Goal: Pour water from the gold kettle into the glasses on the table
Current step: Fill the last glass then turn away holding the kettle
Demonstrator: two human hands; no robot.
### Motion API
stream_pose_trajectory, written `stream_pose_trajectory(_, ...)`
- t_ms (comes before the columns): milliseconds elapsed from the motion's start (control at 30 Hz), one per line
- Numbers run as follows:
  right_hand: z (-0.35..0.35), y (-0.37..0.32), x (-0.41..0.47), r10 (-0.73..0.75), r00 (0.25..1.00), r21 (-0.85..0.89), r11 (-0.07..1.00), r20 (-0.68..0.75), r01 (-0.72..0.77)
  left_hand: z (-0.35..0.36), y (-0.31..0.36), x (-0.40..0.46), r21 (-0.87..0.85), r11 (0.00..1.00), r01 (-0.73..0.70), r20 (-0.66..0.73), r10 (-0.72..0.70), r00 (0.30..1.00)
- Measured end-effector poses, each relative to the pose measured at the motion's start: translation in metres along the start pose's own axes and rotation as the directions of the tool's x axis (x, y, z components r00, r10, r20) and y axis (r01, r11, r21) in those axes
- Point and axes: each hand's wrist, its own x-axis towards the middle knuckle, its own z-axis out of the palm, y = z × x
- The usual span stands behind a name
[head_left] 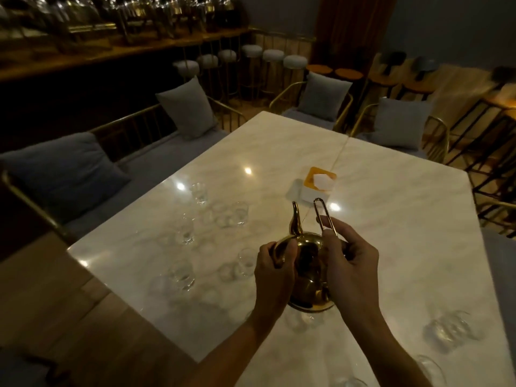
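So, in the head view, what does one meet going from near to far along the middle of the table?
Hands (left hand, right hand) on the gold kettle → tissue box → far table edge → grey cushion.

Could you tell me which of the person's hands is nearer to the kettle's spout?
Left. The left hand grips the gold kettle on the side just below the spout, while the right hand holds the wire handle on the side away from it.

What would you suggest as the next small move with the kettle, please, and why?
Probably lift and tip the gold kettle toward the nearest glass: the right hand grips its handle, the left hand steadies its body, and its spout points up, clear of the glasses.
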Motion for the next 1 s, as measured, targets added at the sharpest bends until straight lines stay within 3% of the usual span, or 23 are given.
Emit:
stream_pose_trajectory(233,0.087,0.0,0.014,0.019,0.993,0.003,1.0,0.114,-0.02,-0.072,-0.005,0.057,-0.032,0.999,0.032,-0.008,-0.033,0.999)
stream_pose_trajectory(633,0.269,-0.015,0.035,0.145,0.981,0.027,0.988,0.127,-0.149,-0.222,-0.007,0.171,-0.08,0.996,0.042,0.013,-0.041,0.999)
stream_pose_trajectory(833,0.324,-0.012,0.057,0.194,0.965,0.053,0.977,0.175,-0.206,-0.261,-0.006,0.206,-0.097,0.994,0.051,-0.043,-0.056,0.997)
stream_pose_trajectory(1000,0.355,-0.003,0.073,0.155,0.961,0.046,0.984,0.228,-0.169,-0.281,-0.002,0.229,-0.115,0.993,0.034,-0.076,-0.043,0.996)
